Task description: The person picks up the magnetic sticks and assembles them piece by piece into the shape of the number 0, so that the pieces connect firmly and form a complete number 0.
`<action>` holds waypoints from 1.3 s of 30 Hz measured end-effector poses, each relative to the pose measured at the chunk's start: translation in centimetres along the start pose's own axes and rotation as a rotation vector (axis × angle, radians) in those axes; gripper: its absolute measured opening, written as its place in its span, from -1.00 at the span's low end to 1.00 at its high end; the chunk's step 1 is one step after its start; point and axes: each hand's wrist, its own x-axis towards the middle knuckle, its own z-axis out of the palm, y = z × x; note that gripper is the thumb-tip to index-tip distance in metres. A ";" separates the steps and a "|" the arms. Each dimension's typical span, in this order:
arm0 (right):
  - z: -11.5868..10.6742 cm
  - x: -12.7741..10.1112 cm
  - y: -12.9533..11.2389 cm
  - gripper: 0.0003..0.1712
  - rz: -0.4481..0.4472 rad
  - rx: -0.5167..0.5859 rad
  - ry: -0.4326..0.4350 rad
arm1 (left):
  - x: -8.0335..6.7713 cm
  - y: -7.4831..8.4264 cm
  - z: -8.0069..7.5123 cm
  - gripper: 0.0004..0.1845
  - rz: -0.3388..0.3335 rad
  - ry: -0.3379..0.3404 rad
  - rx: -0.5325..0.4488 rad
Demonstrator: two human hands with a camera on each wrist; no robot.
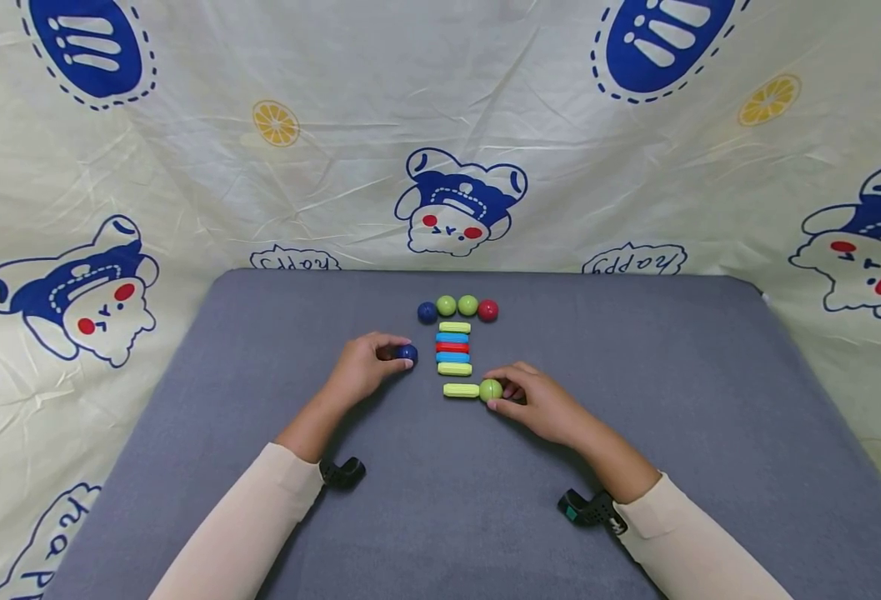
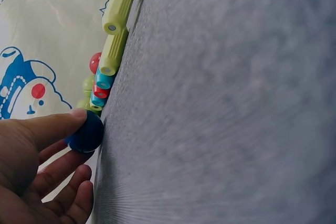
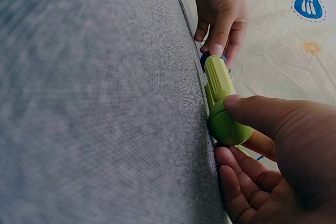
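Observation:
Between thumb and fingers, my left hand (image 1: 366, 364) pinches a dark blue ball (image 1: 407, 354) at the tabletop, left of the row of rods. My right hand (image 1: 541, 402) grips a green ball (image 1: 490, 390) whose left side touches the end of a yellow-green rod (image 1: 460, 390). In the left wrist view the blue ball (image 2: 87, 132) sits under the thumb, apart from the rods. The right wrist view shows the thumb on top of the green ball (image 3: 227, 124), with the ridged rod (image 3: 219, 77) beyond it.
Above the hands lies a stack of parallel rods: yellow-green (image 1: 454, 327), blue (image 1: 452, 337) and red (image 1: 452, 347) among them. Behind it, a blue ball (image 1: 427, 312), two green balls (image 1: 447, 306) and a red ball (image 1: 488, 311) form a row. Grey cloth covers the table (image 1: 635, 358); a printed sheet (image 1: 335, 192) hangs behind.

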 end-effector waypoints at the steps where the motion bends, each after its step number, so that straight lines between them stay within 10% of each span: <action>1: 0.0 0.0 0.0 -0.56 -0.001 -0.002 -0.001 | -0.1 0.1 0.0 -0.66 0.001 -0.002 -0.003; 39: 0.4 0.0 -0.1 -0.58 0.003 -0.018 0.032 | -3.6 1.3 1.3 -0.69 0.073 -0.090 -0.022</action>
